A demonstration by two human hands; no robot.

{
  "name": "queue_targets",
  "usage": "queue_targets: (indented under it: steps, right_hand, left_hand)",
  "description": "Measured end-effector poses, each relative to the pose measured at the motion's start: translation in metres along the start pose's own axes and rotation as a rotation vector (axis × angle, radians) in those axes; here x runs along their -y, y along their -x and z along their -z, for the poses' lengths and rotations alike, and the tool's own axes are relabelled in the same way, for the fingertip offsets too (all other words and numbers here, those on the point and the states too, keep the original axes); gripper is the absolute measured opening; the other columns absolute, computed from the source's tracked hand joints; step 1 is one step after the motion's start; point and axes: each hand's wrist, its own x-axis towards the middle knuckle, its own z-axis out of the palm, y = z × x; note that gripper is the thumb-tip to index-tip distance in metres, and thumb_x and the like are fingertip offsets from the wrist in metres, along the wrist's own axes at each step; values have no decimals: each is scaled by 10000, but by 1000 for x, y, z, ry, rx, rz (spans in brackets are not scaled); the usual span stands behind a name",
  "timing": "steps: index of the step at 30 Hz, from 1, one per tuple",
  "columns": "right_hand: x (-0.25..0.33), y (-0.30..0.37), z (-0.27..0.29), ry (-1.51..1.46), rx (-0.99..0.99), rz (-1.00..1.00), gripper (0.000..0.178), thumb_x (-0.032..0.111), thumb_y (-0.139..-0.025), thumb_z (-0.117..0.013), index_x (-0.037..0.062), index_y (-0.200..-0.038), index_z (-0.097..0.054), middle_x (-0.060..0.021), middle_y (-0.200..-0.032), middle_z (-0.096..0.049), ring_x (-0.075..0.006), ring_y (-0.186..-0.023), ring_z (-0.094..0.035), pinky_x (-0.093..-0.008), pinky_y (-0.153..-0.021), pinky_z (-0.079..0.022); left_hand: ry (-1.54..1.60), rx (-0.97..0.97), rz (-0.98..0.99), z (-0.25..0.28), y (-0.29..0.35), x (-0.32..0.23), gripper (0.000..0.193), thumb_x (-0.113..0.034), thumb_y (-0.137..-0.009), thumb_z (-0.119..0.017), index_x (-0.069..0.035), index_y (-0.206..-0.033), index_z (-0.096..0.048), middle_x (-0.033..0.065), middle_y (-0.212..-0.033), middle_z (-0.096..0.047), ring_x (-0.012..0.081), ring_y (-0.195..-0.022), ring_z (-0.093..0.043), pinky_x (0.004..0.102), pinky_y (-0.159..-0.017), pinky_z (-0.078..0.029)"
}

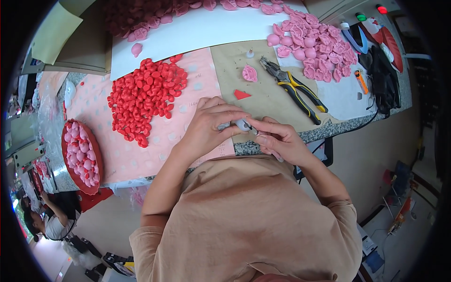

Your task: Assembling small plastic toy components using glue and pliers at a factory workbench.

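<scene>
My left hand [209, 123] is closed, its thumb and fingers pinching a small whitish translucent piece [243, 125] near the table's front edge. A dark, thin part shows at that piece's right end, against the fingertips of my right hand [277, 136]. My right fingers are pressed together there; what lies between them is too small and covered to name. Just beyond my hands lie a red scrap [242, 94] and one pink ruffled, shell-like piece [250, 73]. Combination pliers [296, 89] with black and yellow handles rest to the right, jaws pointing away from me.
Red glossy pieces [141, 94] are heaped on a pink sheet, left. Pink ruffled pieces [324, 49] pile up at the far right. A red oval tray [97, 176] holds pink balls. A small pointed nozzle [250, 53] stands beyond. Another person [51, 223] is at lower left.
</scene>
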Motion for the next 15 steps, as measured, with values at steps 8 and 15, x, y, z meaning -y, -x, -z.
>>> queue_targets:
  steps: [8,15]
  right_hand:
    - [3,-7,23,498,103,332,413,78,-955,-590,85,-1366,-546,25,-885,-424,-56,-673,-432,-207,-590,-387]
    - [-2,-2,15,129,64,59,402,70,-965,-575,90,-1365,-547,20,-914,-461,-42,-683,-447,-211,-599,-402]
  left_hand:
    - [-41,19,-46,3,-7,0,316,-186,-719,-786,-116,-1023,-736,4,-1006,-707,195,-931,-574,340,-880,-364]
    - [-30,75,-60,6,-13,-2,308,-188,-714,-789,-112,-1008,-738,6,-1008,-710,190,-938,-579,334,-885,-363]
